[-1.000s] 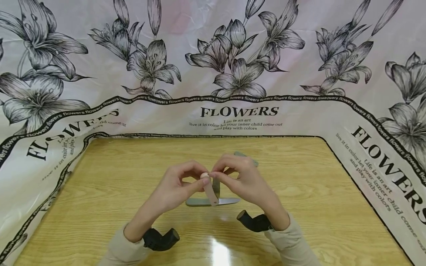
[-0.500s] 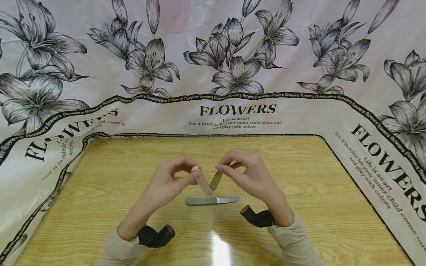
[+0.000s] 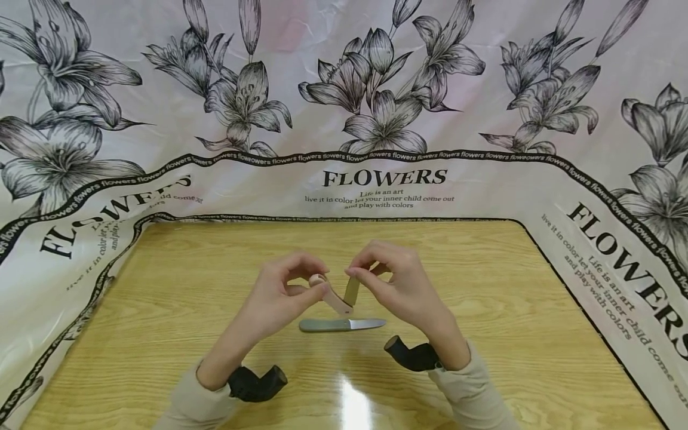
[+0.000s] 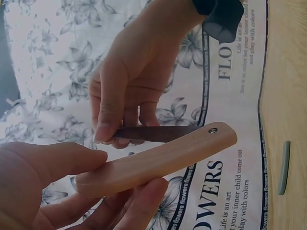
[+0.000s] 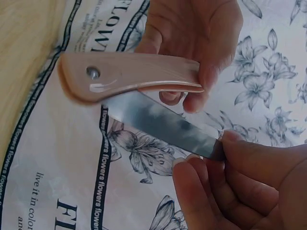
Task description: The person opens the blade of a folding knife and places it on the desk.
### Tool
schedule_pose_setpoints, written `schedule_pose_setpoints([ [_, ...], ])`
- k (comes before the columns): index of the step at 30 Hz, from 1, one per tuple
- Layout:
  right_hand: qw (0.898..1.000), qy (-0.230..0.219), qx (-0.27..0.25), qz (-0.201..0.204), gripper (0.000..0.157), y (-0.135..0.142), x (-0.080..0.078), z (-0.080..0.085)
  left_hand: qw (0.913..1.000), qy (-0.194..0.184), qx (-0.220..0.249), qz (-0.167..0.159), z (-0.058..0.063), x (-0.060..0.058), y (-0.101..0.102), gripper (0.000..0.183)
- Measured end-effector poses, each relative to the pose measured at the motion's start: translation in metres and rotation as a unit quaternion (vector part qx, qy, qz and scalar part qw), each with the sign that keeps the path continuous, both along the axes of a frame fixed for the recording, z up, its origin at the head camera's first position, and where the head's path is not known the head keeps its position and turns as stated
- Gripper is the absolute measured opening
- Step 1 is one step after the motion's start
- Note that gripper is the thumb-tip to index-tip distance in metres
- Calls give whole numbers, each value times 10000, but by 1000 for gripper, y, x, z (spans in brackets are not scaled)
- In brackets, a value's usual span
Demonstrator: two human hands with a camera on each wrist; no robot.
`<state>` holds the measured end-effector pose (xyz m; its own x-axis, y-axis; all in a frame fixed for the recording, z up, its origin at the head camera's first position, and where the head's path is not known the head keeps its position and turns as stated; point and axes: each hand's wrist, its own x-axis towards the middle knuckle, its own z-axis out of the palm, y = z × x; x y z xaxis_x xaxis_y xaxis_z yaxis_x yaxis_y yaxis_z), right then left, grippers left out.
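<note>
A folding knife with a pinkish-beige handle (image 4: 153,160) is held above the table, its blade (image 5: 163,123) swung partway out at an angle. My left hand (image 3: 285,292) grips the rear end of that handle between thumb and fingers. The blade's tip is pinched by my right hand (image 3: 395,283), the thumb on one face and fingers behind. A metal pivot pin (image 5: 93,73) shows at the handle's front end. Just below, on the table, lies a knife with a green handle (image 3: 324,325), its blade (image 3: 368,323) pointing right.
The wood-grain table (image 3: 188,269) is bordered by a white floral sheet (image 3: 376,197) at the back and sides. A slim green object (image 4: 284,167) lies on the table in the left wrist view. Black wrist mounts (image 3: 258,384) sit on both forearms.
My hands have moved apart and the blade has swung further from the beige handle. The folding knife has risen slightly, so it no longer overlaps the green-handled knife in the head view.
</note>
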<state>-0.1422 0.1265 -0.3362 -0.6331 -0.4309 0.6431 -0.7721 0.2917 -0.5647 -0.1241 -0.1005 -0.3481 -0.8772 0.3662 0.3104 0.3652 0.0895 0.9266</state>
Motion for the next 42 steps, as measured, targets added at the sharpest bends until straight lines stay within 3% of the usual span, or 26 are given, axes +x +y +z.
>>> schedule_pose_setpoints([
  [6,10000,70,-6,8,11,0,1,1,9997,75,-193,128,0,0,0,7],
  [14,9997,-6,-215,-95,13,7,-2,3,9992,99,-80,369,5,1,-4,7],
  [22,9991,-105,-333,-231,14,11,-6,5,9997,76,123,218,6,-1,0,8],
  [30,9993,-68,-372,-80,14,14,-9,6,9993,97,234,259,8,-1,0,9],
  [36,9986,-54,-463,-235,14,16,-10,7,9985,126,301,449,9,-1,-3,10],
  [42,9980,-48,-584,-255,14,15,-12,6,9984,124,436,339,8,-2,-3,10],
])
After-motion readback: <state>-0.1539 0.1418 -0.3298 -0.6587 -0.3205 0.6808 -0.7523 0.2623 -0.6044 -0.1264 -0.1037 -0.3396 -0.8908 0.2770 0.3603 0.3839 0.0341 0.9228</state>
